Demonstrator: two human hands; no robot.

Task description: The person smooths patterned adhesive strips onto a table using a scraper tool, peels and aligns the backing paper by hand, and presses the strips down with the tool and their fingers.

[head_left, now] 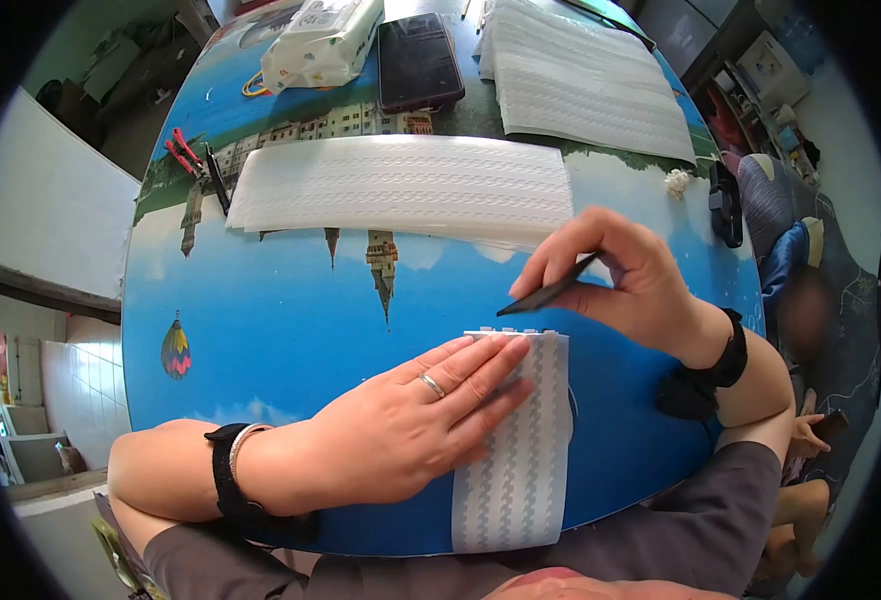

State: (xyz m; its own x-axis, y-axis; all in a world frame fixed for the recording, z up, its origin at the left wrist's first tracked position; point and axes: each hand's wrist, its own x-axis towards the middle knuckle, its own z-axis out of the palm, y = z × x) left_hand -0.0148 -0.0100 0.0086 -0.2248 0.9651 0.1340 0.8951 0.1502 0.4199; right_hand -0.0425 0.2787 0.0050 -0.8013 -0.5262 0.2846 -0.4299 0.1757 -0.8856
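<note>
My left hand (415, 425), with a ring on one finger, lies flat with fingers stretched over a white patterned strip (510, 490). The strip runs from the table's near edge up to just past my fingertips. Small pale pieces (508, 330) line its far end. Above that end, my right hand (620, 280) pinches slim black tweezers (550, 290), their point aimed down to the left. The tip is a little apart from the strip in this view. Part of the strip is hidden under my left hand.
Beyond my hands lies a wide stack of white patterned sheets (400, 185), with a bigger stack (585, 80) behind it. A phone (418, 62), a wipes pack (320, 45), red-handled pliers (182, 150) and a black object (725, 205) surround them. Another person's hand (810, 435) shows at right.
</note>
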